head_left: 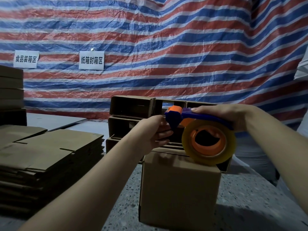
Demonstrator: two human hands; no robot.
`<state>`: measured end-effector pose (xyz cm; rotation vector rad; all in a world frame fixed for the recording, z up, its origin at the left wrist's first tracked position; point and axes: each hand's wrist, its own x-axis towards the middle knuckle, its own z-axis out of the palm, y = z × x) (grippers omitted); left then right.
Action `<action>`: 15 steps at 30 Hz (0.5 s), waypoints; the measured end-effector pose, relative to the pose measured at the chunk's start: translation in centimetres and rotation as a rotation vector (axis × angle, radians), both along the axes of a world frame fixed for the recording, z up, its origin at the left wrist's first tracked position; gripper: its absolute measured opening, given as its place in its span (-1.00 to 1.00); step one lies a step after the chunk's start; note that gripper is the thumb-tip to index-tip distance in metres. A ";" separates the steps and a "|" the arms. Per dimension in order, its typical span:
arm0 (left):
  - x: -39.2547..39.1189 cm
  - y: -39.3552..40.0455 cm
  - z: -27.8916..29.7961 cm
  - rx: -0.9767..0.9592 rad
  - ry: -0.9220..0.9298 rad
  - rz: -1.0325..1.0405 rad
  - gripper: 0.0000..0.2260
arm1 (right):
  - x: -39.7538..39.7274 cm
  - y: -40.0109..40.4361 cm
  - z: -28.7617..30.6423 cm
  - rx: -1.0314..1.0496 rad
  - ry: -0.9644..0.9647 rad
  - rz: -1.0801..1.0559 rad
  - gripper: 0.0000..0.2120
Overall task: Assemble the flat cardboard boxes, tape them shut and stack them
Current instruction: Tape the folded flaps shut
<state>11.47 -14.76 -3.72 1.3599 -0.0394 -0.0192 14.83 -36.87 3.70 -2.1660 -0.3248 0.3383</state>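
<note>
Nearest me, a closed brown cardboard box (180,189) stands upright on the speckled grey floor (250,205), directly below my hands. To its left lies a tall stack of flattened brown cardboard boxes (46,157), near the box but apart from it.

Above the box, my right hand (230,115) has its fingers curled round the handle of a blue and orange plastic tape dispenser (188,119), thumb lying along the top. Its roll of clear yellowish packing tape (208,144) on an orange core hangs just over the box's far top edge; I cannot tell whether it touches. My left hand (155,132) is at the dispenser's front end, fingers curled and pinching there, though whether they hold the tape end or the dispenser body is hidden.

Behind my hands sits a stack of assembled open brown cardboard boxes (133,114), openings turned toward me. Farther left, more brown cardboard boxes (10,87) are piled up. At the back hangs a red, white and blue striped tarpaulin (166,47) carrying two white paper signs (91,60) with black characters.
</note>
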 end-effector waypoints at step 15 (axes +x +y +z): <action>1.7 -1.5 -2.7 -0.126 0.056 0.303 -0.92 | 0.5 2.3 2.9 -0.405 0.038 -0.011 -0.15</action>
